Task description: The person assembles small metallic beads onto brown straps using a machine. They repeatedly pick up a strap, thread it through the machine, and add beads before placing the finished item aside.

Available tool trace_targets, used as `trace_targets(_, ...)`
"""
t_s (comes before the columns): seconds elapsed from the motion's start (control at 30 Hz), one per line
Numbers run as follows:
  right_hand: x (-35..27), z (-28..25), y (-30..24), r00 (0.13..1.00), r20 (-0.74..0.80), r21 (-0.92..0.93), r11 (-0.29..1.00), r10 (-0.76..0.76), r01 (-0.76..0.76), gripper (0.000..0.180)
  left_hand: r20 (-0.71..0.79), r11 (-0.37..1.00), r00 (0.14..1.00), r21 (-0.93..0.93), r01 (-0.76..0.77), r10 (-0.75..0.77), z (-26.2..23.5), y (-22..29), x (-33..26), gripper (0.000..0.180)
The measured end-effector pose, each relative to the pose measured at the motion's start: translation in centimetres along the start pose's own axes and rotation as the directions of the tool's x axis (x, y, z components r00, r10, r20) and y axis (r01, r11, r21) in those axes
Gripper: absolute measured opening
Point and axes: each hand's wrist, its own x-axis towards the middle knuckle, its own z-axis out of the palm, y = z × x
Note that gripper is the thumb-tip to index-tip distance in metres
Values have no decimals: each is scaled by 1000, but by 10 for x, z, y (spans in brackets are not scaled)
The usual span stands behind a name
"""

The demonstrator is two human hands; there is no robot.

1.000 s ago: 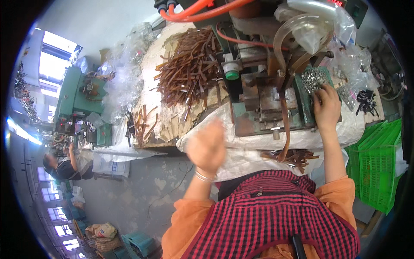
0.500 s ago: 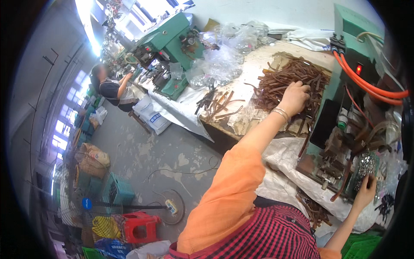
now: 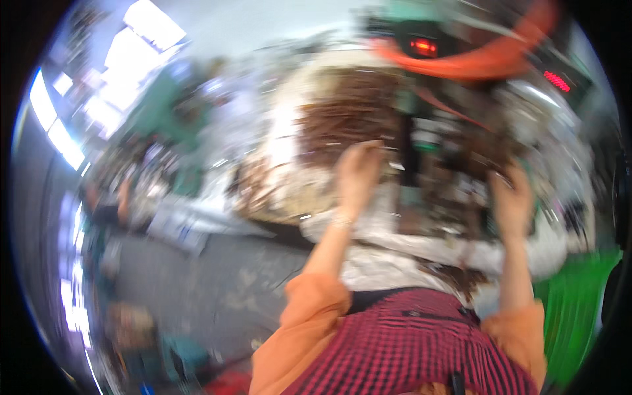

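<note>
The whole picture is smeared by motion. My left hand (image 3: pixel 359 172) is at the lower right edge of a pile of brown strips (image 3: pixel 349 108) on the workbench. Its fingers blur together, and whether they hold a strip cannot be made out. Over at the right, my right hand (image 3: pixel 513 201) reaches up beside the working parts of a bench machine (image 3: pixel 454 171). Its fingertips are close to dark metal parts, and blur hides what they touch.
Orange hoses (image 3: pixel 461 64) arch over the machine, near red lit displays (image 3: pixel 424 46). A white sack (image 3: pixel 382 266) drapes below the bench edge. A green crate (image 3: pixel 576 316) stands at the right. Another green machine (image 3: pixel 168 112) and a person (image 3: pixel 108 210) are at the left.
The view has swung to the right. My left hand has drawn back from the middle of the strip pile to its near edge. My right hand has moved up beside the machine parts.
</note>
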Motion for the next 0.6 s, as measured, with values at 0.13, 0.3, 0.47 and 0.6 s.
trace_targets(0.13,-17,16,-29,997,37,459,884,74,-83,9,-141,940,955,-261,219,-262,-9,-1,-40,14)
trace_targets(0.3,-16,14,-31,992,7,496,861,123,-110,9,-266,958,962,-285,-12,-67,5,44,-21,14)
trace_targets(0.47,-14,8,-51,973,120,587,777,195,-228,8,-44,868,927,-337,-365,373,2,147,12,4)
trace_targets(0.6,-18,-4,-69,950,224,569,762,219,-309,12,-128,738,843,-427,-522,522,14,135,12,8)
